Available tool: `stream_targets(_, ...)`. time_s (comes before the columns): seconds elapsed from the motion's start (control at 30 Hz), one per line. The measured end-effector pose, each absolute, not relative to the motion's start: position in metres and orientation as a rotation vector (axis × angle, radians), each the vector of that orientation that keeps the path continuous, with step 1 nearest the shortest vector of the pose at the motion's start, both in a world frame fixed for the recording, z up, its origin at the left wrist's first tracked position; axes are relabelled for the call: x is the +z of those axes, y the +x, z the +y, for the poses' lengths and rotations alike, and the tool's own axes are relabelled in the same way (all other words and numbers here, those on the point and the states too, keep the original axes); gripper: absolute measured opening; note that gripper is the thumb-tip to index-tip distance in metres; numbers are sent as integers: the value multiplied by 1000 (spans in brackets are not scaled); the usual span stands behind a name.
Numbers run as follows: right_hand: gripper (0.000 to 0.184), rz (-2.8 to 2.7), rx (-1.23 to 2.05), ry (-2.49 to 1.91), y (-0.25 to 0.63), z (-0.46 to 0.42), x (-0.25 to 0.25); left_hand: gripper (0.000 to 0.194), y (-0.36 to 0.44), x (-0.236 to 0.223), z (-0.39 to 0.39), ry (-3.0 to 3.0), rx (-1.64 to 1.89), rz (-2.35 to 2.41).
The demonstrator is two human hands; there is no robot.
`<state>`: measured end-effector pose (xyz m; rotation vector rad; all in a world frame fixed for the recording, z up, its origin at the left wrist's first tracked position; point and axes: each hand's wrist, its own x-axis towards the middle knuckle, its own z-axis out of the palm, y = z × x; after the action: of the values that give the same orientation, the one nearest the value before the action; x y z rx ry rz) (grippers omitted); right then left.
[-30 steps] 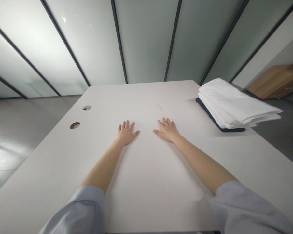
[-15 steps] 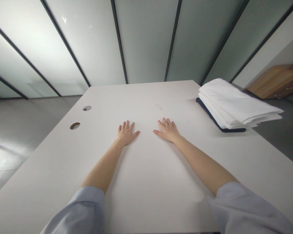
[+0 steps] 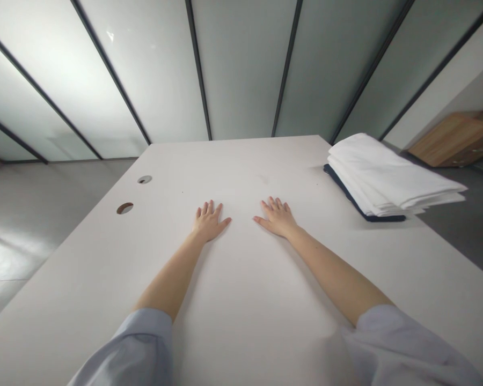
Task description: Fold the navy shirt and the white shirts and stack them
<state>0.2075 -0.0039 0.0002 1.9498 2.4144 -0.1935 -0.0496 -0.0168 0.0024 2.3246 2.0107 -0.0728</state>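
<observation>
Palm down on the white table, my left hand lies flat with its fingers spread, holding nothing. My right hand rests the same way a short distance to its right, thumb pointing towards the left hand. Beyond the right hand, near the table's right edge, lies a stack of folded white cloth. Under it shows a strip of dark navy fabric, whose kind I cannot make out. Part of the stack reaches past the table edge.
Two round holes pierce the table's left side, the nearer hole with a brown rim. Behind the table stands a frosted glass partition with dark frames. A wooden cabinet stands on the floor at the far right.
The whole view has shifted very slightly downward in the picture. Both hands stay flat in the same places on the table, and the cloth stack has not moved.
</observation>
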Motion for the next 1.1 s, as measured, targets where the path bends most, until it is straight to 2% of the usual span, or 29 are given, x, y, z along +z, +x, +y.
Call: stream_targets(1.1, 85, 2411, -189, 1948, 207, -5, 4, 79, -50, 1, -15, 2318, -52, 1993)
